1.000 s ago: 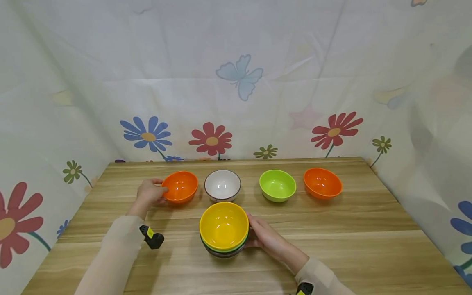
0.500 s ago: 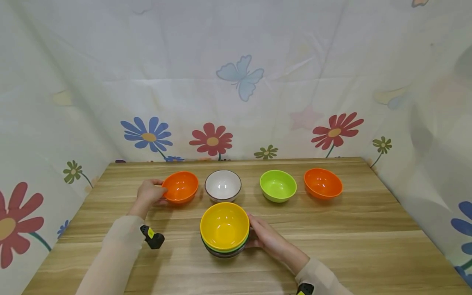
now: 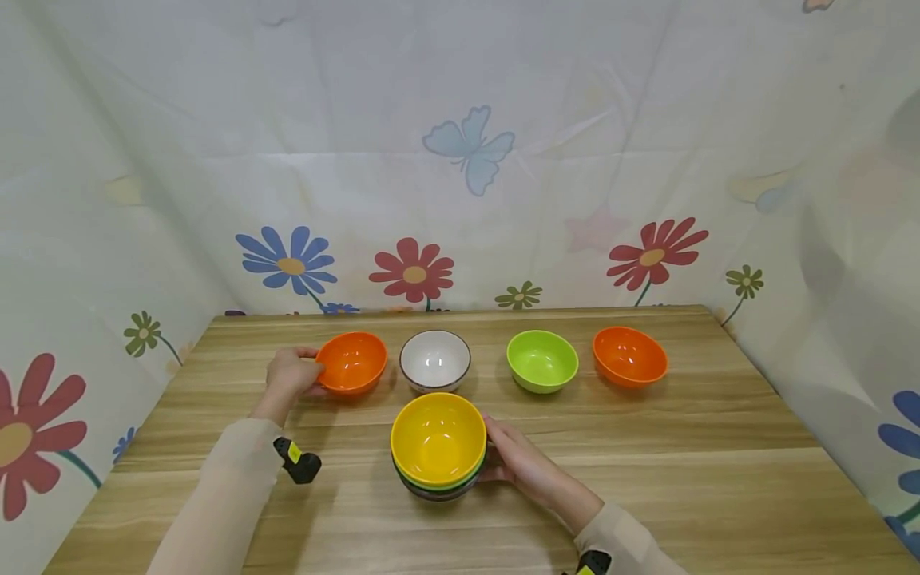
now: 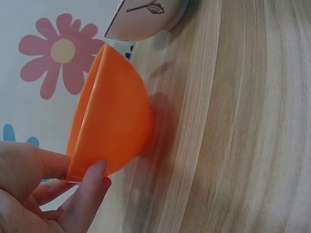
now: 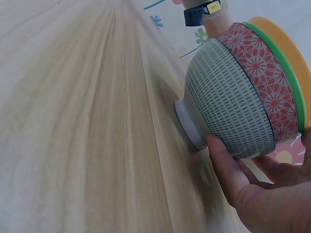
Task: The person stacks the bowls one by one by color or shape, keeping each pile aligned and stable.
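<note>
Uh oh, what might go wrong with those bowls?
The left hand pinches the left orange bowl by one edge only, so it might tip or slip. It could also bump the white bowl close beside it. The right hand holds the bowl stack from one side, so the stack might wobble.

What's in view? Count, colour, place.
Left orange bowl: 1, orange, leftmost
White bowl: 1, white, beside left orange
Green bowl: 1, green, right of white
Right orange bowl: 1, orange, rightmost
Yellow bowl: 1, yellow, atop front stack
Green-rimmed bowl: 1, green, under yellow
Patterned ware: count unclear, red, white, green, stack's bottom
Table: 1, brown, beneath
Printed cloth: count unclear, whitish, behind and beside table
Wrist devices: 2, black, wrists
Sleeves: 2, cream, forearms
Left hand: 1, bare, pinching left orange bowl
Right hand: 1, bare, holding stack
</note>
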`<state>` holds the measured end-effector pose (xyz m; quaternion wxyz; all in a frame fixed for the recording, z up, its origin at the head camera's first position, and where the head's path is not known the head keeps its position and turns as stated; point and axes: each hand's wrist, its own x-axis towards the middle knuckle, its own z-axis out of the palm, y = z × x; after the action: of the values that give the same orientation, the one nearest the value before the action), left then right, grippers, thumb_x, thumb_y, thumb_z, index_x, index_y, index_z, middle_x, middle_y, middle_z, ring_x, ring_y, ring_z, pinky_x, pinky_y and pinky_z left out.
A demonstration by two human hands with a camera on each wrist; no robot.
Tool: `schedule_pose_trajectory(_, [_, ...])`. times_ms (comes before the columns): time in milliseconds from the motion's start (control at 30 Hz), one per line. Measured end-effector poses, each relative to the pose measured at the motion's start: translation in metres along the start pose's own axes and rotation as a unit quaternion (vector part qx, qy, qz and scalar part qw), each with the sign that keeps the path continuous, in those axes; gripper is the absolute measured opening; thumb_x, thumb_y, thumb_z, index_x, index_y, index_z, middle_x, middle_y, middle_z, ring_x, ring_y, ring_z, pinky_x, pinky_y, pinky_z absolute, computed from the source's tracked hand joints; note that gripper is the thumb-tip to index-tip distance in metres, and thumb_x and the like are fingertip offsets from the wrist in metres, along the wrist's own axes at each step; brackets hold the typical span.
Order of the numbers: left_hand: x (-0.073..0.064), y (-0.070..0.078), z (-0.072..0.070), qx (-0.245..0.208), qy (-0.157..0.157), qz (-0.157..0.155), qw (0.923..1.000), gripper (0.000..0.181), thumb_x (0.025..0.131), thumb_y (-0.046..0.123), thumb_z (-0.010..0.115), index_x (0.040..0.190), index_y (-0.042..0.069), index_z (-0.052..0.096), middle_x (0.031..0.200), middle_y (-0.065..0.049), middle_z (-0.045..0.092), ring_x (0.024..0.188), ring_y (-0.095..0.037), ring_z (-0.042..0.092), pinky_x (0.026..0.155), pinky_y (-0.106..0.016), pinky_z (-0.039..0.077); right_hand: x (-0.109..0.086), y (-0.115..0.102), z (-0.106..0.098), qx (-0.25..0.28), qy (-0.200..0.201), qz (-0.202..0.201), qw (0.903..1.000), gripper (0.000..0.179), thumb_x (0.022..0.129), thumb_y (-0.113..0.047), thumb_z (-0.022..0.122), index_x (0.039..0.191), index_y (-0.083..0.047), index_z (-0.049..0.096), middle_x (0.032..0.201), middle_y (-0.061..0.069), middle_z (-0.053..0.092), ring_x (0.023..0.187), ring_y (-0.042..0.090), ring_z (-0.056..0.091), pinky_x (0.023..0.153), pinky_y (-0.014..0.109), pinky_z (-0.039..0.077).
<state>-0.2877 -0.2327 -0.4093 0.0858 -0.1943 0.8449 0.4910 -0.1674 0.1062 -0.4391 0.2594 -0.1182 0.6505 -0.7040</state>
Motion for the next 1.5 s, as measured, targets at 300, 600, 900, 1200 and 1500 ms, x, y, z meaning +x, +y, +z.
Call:
schedule_pose_trajectory(300, [-0.006, -0.003, -0.004, 0.014, -0.003, 0.026, 0.9996, 0.042, 0.087, 0.002, 0.052, 0.129, -0.005, 0.047, 0.123, -0.032, 0.045, 0.057, -0.019, 0.066, 0.067, -0.036, 0.056, 0.001, 0.0, 0.0, -0.003, 0.0, 0.002, 1.0, 0.069, 0.098, -0.05, 0.026, 0.138, 0.006, 0.032, 0.133, 0.024, 0.042, 0.105, 0.024, 0.055, 0.086, 0.045, 0.051])
schedule_pose_trajectory(600, [-0.017, -0.002, -0.008, 0.03, -0.005, 0.03, 0.9991, 0.042, 0.086, 0.002, 0.052, 0.127, -0.005, 0.049, 0.12, -0.032, 0.048, 0.06, -0.023, 0.067, 0.07, -0.039, 0.056, 0.002, 0.001, -0.001, -0.003, 0.005, 0.003, 1.0, 0.065, 0.1, -0.045, 0.024, 0.138, 0.007, 0.031, 0.133, 0.025, 0.041, 0.104, 0.023, 0.055, 0.085, 0.045, 0.052])
schedule_pose_trajectory(900, [-0.03, 0.002, -0.012, 0.085, -0.003, 0.077, 0.9933, 0.039, 0.083, 0.0, 0.055, 0.121, -0.007, 0.054, 0.105, -0.029, 0.059, 0.053, -0.012, 0.061, 0.06, -0.033, 0.056, 0.001, -0.001, 0.0, -0.008, 0.001, 0.002, 1.0, 0.059, 0.102, -0.038, 0.021, 0.139, 0.007, 0.029, 0.133, 0.025, 0.04, 0.104, 0.023, 0.055, 0.085, 0.044, 0.052])
schedule_pose_trajectory(1200, [-0.041, 0.011, -0.013, 0.133, -0.013, 0.1, 0.986, 0.038, 0.081, 0.0, 0.055, 0.119, -0.005, 0.057, 0.099, -0.026, 0.062, 0.056, -0.015, 0.06, 0.057, -0.033, 0.056, 0.001, 0.0, -0.001, -0.007, -0.002, -0.002, 1.0, 0.06, 0.101, -0.039, 0.02, 0.138, 0.008, 0.03, 0.132, 0.025, 0.041, 0.104, 0.023, 0.054, 0.085, 0.044, 0.052])
schedule_pose_trajectory(1500, [-0.05, 0.015, -0.014, 0.159, -0.03, 0.128, 0.9785, 0.039, 0.078, -0.002, 0.055, 0.116, -0.006, 0.059, 0.093, -0.024, 0.064, 0.053, -0.016, 0.061, 0.049, -0.03, 0.055, 0.002, 0.001, -0.002, -0.005, -0.004, -0.001, 1.0, 0.059, 0.102, -0.038, 0.019, 0.139, 0.007, 0.029, 0.137, 0.026, 0.036, 0.109, 0.025, 0.052, 0.086, 0.044, 0.051])
